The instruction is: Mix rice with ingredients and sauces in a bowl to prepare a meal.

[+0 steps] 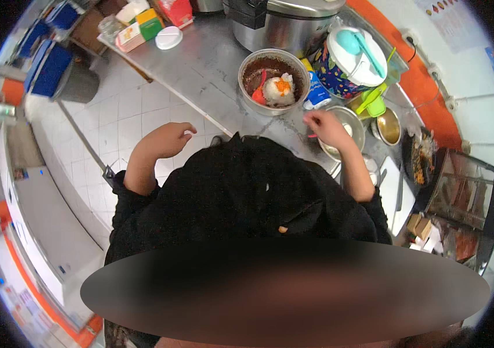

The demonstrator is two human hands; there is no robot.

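Note:
My left hand [170, 139] hangs in the air off the counter's front edge, fingers loosely curled with a gap to the thumb and nothing in them. Over the rim of a metal pan with a handle [351, 117] is my right hand [327, 128], its fingers bent together; whether they pinch something small cannot be told. Ahead of both hands stands a round metal pot [247, 93] with dark residue inside, holding a white mound with orange topping [282, 87] and a red spoon [259, 95]. A blue and yellow packet [316, 91] lies against the pot.
Behind the pot stands a large steel cooker [281, 32]. At right are a patterned bucket with white lid [331, 74], a green scoop [375, 104], a metal bowl [388, 126] and a knife [399, 189] on a white cutting board [388, 174]. Cartons [131, 37] stand far left on the counter.

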